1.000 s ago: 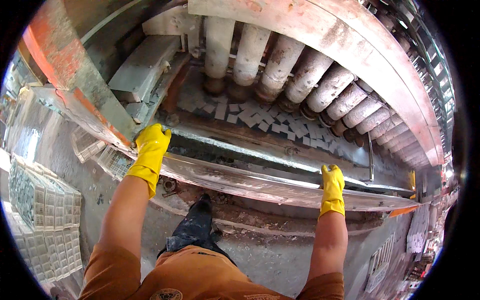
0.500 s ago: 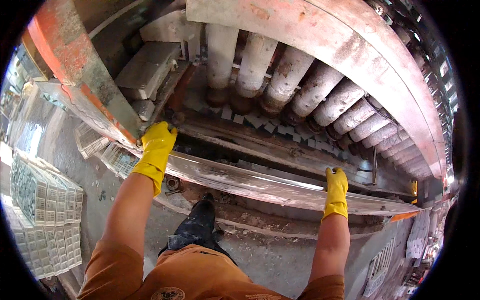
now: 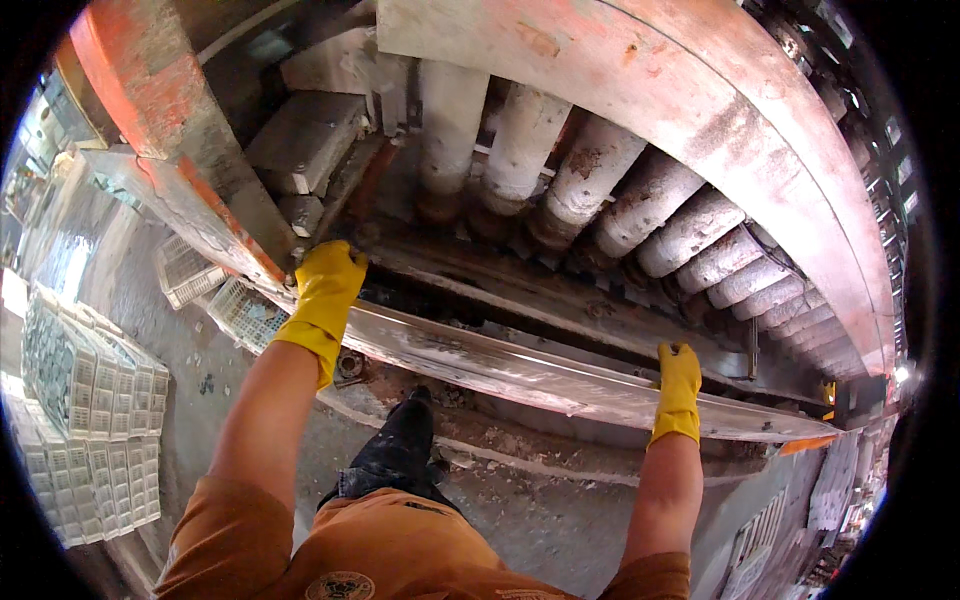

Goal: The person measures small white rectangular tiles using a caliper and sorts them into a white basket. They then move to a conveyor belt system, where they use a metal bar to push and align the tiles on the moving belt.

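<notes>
Both my hands wear yellow rubber gloves and grip a long, worn metal rail (image 3: 520, 372) that runs across the front of a large machine. My left hand (image 3: 328, 285) is closed at the rail's left end, beside an orange-and-grey upright post (image 3: 165, 110). Farther right along the same rail is my right hand (image 3: 678, 385), its fingers curled over the top edge. The fingertips of both hands are partly hidden behind the rail. A dark narrow gap lies just beyond it, with a dirty inner beam (image 3: 560, 305) behind.
Several thick grey cylinders (image 3: 590, 170) stand in a row under a broad curved metal beam (image 3: 640, 60). Grey blocks (image 3: 305, 140) sit inside at left. Stacked white plastic crates (image 3: 100, 380) with grey pieces stand on the floor at left; a smaller crate (image 3: 245, 310) lies closer.
The view has shifted slightly, so the machine sits a little farther right. Pale flat pieces seen below the cylinders earlier are now mostly out of sight. Both hands stay on the rail.
</notes>
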`<move>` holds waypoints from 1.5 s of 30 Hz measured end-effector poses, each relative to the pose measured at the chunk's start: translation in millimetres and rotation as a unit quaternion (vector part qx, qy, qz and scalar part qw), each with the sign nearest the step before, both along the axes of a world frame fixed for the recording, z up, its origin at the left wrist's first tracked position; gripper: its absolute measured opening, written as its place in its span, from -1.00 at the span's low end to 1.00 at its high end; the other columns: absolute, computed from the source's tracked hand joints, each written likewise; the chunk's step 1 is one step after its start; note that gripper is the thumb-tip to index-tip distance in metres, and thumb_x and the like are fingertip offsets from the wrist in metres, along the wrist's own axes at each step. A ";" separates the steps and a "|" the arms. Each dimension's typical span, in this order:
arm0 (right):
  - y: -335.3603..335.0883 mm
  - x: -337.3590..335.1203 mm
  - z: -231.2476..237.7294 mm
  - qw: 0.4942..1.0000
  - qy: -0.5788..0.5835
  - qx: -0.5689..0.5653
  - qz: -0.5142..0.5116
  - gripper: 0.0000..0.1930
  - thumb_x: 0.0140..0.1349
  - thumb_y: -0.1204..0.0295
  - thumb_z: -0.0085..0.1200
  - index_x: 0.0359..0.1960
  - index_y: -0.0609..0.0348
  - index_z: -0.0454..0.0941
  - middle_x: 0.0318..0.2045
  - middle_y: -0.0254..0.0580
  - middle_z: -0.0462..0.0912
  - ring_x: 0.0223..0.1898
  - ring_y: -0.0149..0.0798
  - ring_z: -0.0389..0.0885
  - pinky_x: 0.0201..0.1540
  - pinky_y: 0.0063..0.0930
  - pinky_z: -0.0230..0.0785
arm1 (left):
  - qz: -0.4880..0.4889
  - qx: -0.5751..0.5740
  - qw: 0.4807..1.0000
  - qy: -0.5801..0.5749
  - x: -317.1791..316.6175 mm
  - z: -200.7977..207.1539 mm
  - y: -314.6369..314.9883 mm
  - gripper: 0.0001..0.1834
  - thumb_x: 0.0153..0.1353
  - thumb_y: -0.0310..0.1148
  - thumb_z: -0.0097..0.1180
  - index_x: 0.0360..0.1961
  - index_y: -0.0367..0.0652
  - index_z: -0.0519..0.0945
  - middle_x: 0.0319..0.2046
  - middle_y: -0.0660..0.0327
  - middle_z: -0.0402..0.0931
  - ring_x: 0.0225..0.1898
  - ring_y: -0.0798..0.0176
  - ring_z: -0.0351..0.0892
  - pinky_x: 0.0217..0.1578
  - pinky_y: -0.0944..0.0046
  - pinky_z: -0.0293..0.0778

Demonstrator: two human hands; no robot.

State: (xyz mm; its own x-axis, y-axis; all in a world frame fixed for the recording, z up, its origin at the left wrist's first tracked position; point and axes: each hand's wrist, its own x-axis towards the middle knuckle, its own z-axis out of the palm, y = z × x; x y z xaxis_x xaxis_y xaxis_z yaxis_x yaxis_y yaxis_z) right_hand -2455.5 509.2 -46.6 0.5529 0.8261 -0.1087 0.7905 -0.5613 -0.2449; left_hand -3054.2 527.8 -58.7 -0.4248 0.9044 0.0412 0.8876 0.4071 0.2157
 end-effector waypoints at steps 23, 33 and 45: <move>15.4 13.8 -10.5 0.999 0.030 -0.007 -0.013 -0.41 0.35 -0.07 0.08 0.18 0.15 0.60 0.04 0.06 0.73 -0.25 0.02 0.81 -0.03 -0.14 0.60 | 0.005 -0.021 1.000 0.005 3.8 7.3 11.0 -0.50 0.26 0.10 0.20 -0.02 -0.08 0.69 0.01 0.00 0.68 0.09 -0.13 0.64 0.10 -0.11 0.54; -39.8 4.6 -10.2 1.000 0.018 -0.003 -0.008 -0.41 0.35 0.00 0.14 0.22 0.22 0.56 0.02 0.10 0.72 -0.36 0.03 0.80 -0.24 -0.19 0.65 | 0.008 -0.016 1.000 0.003 -1.9 -3.8 -30.8 -0.51 0.26 0.11 0.19 -0.04 -0.05 0.71 0.00 0.01 0.69 0.08 -0.13 0.64 0.08 -0.11 0.53; -73.5 3.9 -22.3 0.992 0.107 0.020 -0.059 -0.38 0.35 0.02 0.18 0.28 0.22 0.51 0.04 0.07 0.72 -0.37 0.01 0.81 -0.31 -0.21 0.66 | 0.004 -0.043 0.999 -0.027 -7.8 -6.7 -56.7 -0.50 0.28 0.12 0.16 -0.03 -0.06 0.71 0.00 0.00 0.70 0.06 -0.15 0.67 0.06 -0.10 0.55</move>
State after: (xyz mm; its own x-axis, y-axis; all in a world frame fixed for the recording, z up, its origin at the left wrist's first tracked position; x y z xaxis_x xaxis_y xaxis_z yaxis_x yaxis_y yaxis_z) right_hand -2451.7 435.7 -68.9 0.6142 0.7627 -0.2029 0.6468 -0.6337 -0.4243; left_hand -3062.0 471.1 -65.4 -0.4319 0.8999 -0.0604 0.8719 0.4337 0.2272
